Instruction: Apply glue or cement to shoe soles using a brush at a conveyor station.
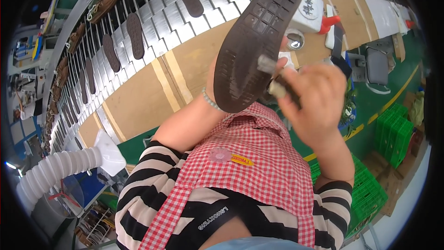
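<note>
A dark brown shoe sole (252, 46) is held up in front of me, its wide end tilted toward me and its grid-patterned end pointing away. My left hand (212, 81) grips it from behind; most of that hand is hidden by the sole, and a beaded bracelet circles the wrist. At the sole's right edge, my right hand (319, 95) is closed around a small brush (267, 65) with a pale tip. Motion blurs the brush and fingers. A second pale piece (277, 89) sticks out by the fingertips; I cannot tell if it belongs to the brush.
A cardboard-covered bench (134, 97) lies before me. Beyond it, a slatted metal conveyor (162, 18) carries several brown soles (135, 34) and shoes (104, 8). A white container (307, 11) and round cup (295, 40) stand past the sole. A white hose (64, 169) is left, green crates (393, 134) right.
</note>
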